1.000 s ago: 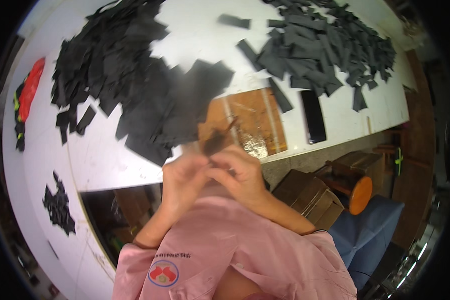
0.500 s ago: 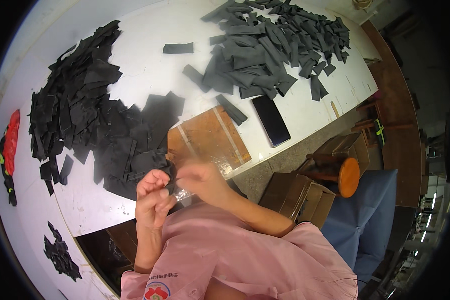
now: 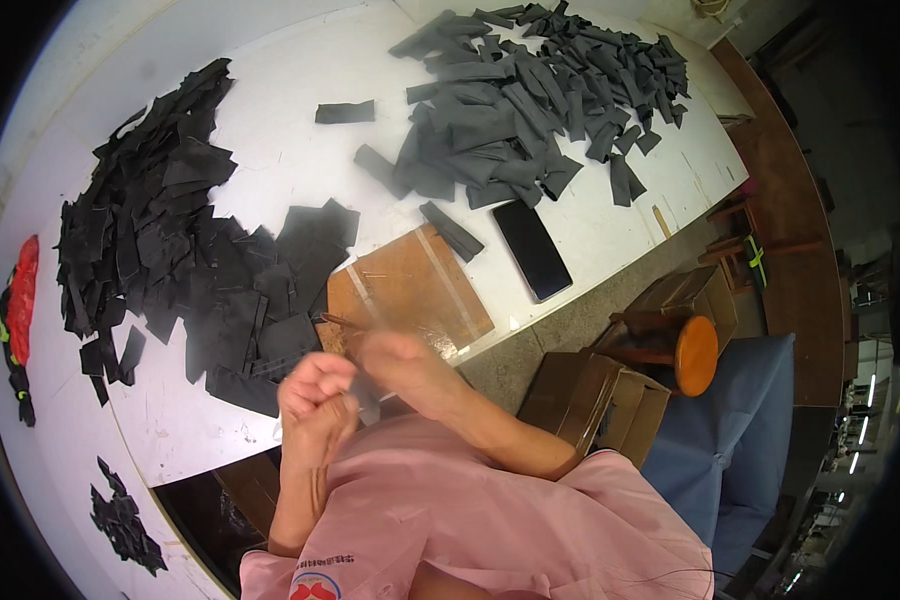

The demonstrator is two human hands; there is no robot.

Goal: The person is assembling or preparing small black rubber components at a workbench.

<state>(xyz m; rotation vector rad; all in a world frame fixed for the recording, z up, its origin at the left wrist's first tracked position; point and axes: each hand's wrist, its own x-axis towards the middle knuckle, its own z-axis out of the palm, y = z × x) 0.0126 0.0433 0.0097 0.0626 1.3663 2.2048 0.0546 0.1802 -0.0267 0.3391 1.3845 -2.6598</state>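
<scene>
Low in front of me, my left hand (image 3: 318,400) is closed with its fingers curled, and a small dark grey cloth piece (image 3: 366,398) shows beside them, partly hidden. Just to its right is my right hand (image 3: 402,365), smeared by motion. A thin brown stick (image 3: 341,321) juts out leftward from that hand's fingers. Both hands are at the near edge of a brown board (image 3: 410,280) with strips of clear tape. Flat black cloth pieces (image 3: 235,290) lie spread to the left of the board.
Folded grey cloth strips (image 3: 490,130) are heaped at the far side of the white table (image 3: 280,130). A black phone (image 3: 532,250) rests near the table's right edge. Beyond that edge are cardboard boxes (image 3: 570,400) and a wooden stool (image 3: 695,356). A red and black bundle (image 3: 22,310) lies far left.
The thin brown stick now shows at my right hand; half a second ago it did not. Dark cloth above my left fingers is gone from there. The view has shifted slightly.
</scene>
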